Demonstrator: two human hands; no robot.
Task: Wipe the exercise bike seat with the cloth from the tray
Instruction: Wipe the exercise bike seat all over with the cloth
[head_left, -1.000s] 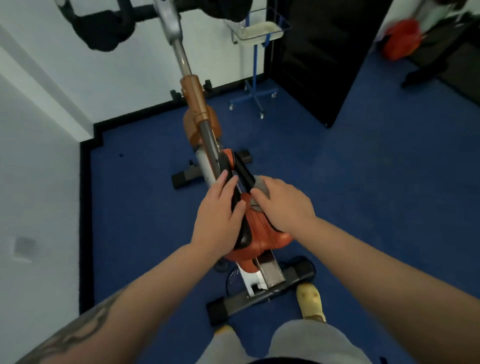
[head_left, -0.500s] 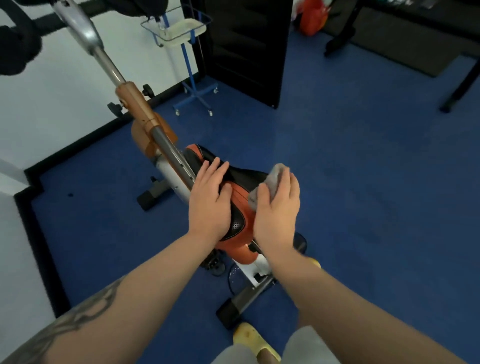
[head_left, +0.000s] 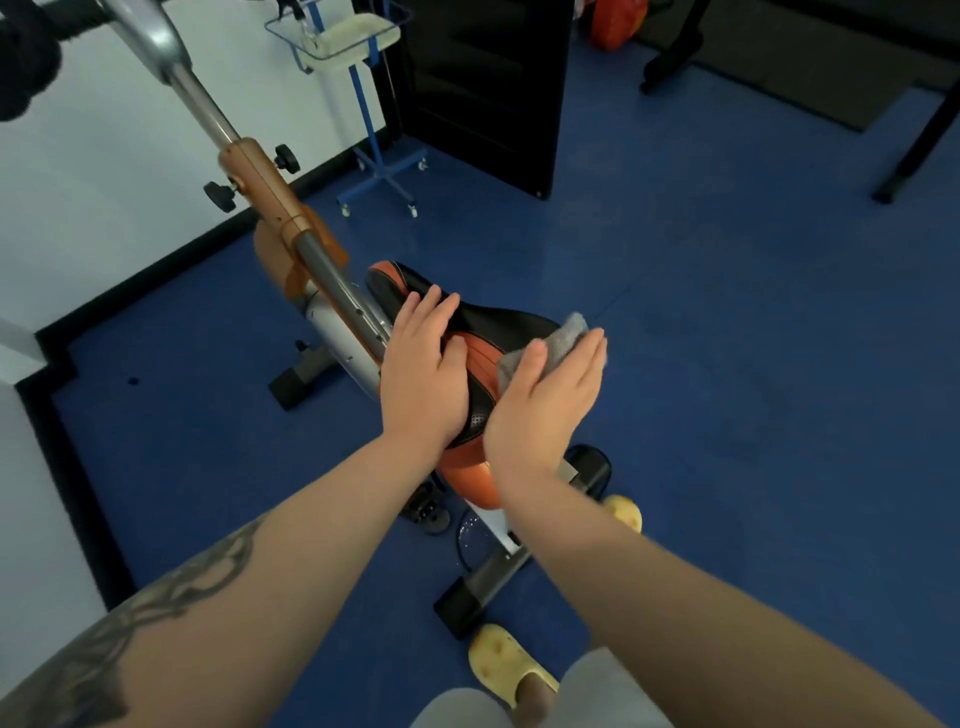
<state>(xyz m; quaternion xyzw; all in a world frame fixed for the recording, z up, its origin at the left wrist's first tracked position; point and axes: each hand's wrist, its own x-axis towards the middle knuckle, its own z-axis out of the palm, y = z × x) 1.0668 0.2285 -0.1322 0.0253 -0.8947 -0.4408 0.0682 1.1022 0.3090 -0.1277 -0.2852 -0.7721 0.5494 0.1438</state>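
Our right hand (head_left: 545, 400) lies flat with fingers together and extended, palm pressing the grey cloth (head_left: 550, 345) against the right side of the bike seat (head_left: 488, 332); the cloth is pinned under the palm rather than pinched, and its fuzzy edge pokes out beyond the thumb and fingertips; our left hand (head_left: 423, 374) rests open on the seat's left side, fingers spread lightly over the black top, thumb tucked toward the middle, bracing it; both forearms reach forward and converge on the saddle, the left one tattooed.

The seat is a smooth, glossy saddle, black along the centre and orange on its flanks, with a perforated patch near the rear between our hands; its right edge drops away to open blue floor (head_left: 753, 364), which runs wide and unobstructed on that side; on the left the silver and copper-coloured frame post (head_left: 291, 218) slants up just beside our left hand, with black knobs on it; beyond stands a blue wheeled stand carrying the wire tray (head_left: 332, 36), well apart from the seat, near the white wall; yellow clogs (head_left: 506, 662) stand by the bike's rear foot bar.
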